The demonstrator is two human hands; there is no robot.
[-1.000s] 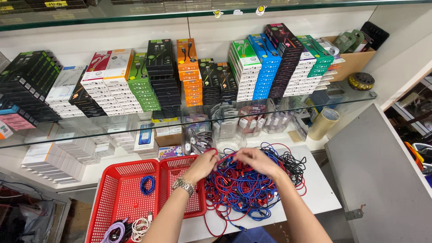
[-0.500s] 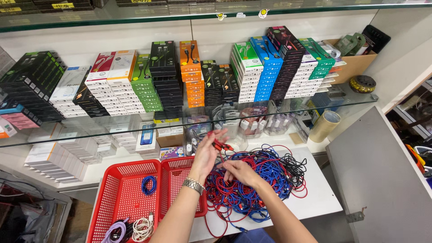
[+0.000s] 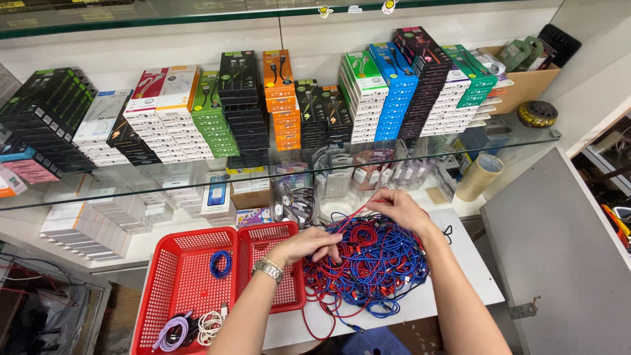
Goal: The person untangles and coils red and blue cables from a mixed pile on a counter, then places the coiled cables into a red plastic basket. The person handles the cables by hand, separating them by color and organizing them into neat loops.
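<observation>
Red and blue cables (image 3: pixel 374 263) lay in a loose tangled heap on the white counter (image 3: pixel 460 263), just right of two red mesh baskets (image 3: pixel 197 283), in the one view we had, from the head camera. We saw the right hand (image 3: pixel 401 209) raised over the heap's far edge, fingers pinched on a single red cable (image 3: pixel 355 215) that ran taut down into the pile. The left hand (image 3: pixel 309 244), a metal watch (image 3: pixel 268 268) at the wrist, rested curled on the heap's left side; we could not tell whether it gripped a strand. A coiled blue cable (image 3: pixel 220 263) sat in the left basket, with purple and white coils (image 3: pixel 190 327) at its near corner, partly cut off by the frame. Stacked boxes (image 3: pixel 263 112) lined the glass shelf (image 3: pixel 164 187) above; smaller goods under the glass were hard to make out.
</observation>
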